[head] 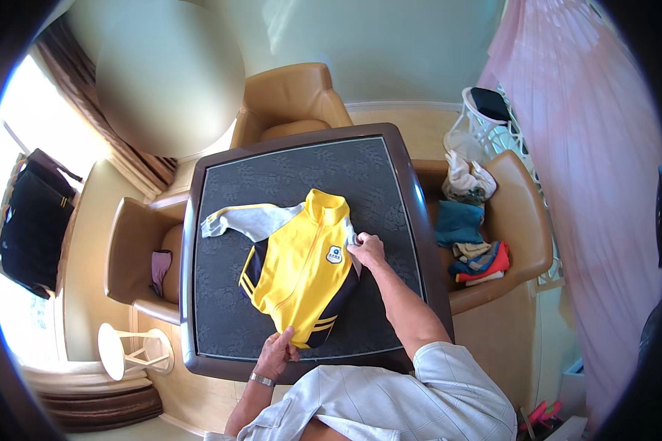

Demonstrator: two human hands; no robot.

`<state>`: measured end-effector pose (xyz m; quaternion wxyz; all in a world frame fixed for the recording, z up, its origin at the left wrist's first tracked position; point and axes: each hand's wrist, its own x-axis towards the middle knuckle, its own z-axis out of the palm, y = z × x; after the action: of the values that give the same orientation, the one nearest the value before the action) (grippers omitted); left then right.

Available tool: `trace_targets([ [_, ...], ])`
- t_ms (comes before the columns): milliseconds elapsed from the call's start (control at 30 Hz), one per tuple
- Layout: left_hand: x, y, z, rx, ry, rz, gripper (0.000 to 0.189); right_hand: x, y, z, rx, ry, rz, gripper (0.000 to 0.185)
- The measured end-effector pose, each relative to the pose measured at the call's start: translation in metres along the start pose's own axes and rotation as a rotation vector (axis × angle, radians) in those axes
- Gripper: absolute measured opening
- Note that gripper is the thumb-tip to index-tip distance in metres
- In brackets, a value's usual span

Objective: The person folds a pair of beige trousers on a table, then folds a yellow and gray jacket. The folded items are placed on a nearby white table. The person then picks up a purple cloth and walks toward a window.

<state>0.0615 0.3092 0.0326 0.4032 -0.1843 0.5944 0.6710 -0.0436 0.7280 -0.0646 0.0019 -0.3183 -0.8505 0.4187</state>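
A yellow zip-up jacket (pixel 295 264) with grey sleeves, navy side panels and a chest badge lies front up on the dark table (pixel 237 182). Its collar points away from me, and one grey sleeve stretches out to the left. My left hand (pixel 276 353), with a metal watch band at the wrist, pinches the jacket's bottom hem near the table's front edge. My right hand (pixel 368 249) grips the grey sleeve at the jacket's right side; the rest of that sleeve is mostly hidden.
Tan armchairs stand at the left (pixel 124 253), far side (pixel 287 88) and right (pixel 529 220) of the table. Folded and heaped clothes (pixel 458 223) lie on the right one, a purple cloth (pixel 160 270) on the left one. A white stool (pixel 112 351) lies on its side at the lower left.
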Motion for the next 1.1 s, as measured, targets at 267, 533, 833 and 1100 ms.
trace_targets([
  [267, -0.014, 0.011, -0.017, -0.187, -0.108, 0.082, 0.047, 0.004, -0.069, -0.033, 0.520, 0.141, -0.322, 0.035],
  [533, -0.004, -0.030, -0.024, 0.140, -0.002, -0.084, 0.052, -0.023, -0.070, -0.118, -0.342, -0.015, -0.024, 0.049],
  [833, -0.008, -0.086, -0.031, 0.239, 0.229, 0.057, 0.042, -0.098, 0.076, -0.093, -0.029, -0.014, -0.004, 0.061],
  [1100, 0.014, -0.081, -0.014, 0.169, 0.157, -0.028, 0.034, -0.089, 0.054, -0.120, 0.122, -0.123, -0.131, 0.034],
])
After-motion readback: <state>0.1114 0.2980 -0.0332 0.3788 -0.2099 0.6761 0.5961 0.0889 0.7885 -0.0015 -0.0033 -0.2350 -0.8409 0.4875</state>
